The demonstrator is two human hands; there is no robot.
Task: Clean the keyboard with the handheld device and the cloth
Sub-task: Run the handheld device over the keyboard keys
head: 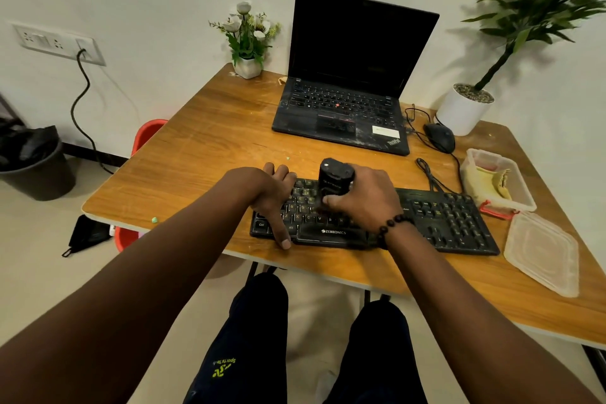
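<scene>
A black keyboard [452, 220] lies along the near edge of the wooden table [203, 147]. My right hand [364, 197] grips a black handheld device [334, 175], held upright with its lower end down on the keys left of the middle. My left hand [273, 198] rests on the keyboard's left end, fingers straight over the far edge and thumb reaching past the near edge. A yellow cloth [492, 182] lies in a clear plastic box [521, 203] to the right of the keyboard.
A black laptop [347, 108] stands open behind the keyboard, with a mouse [441, 136] and its cables to the right. The box's lid [541, 252] lies at the near right. A flower pot [247, 67] and a white planter [462, 113] stand at the back.
</scene>
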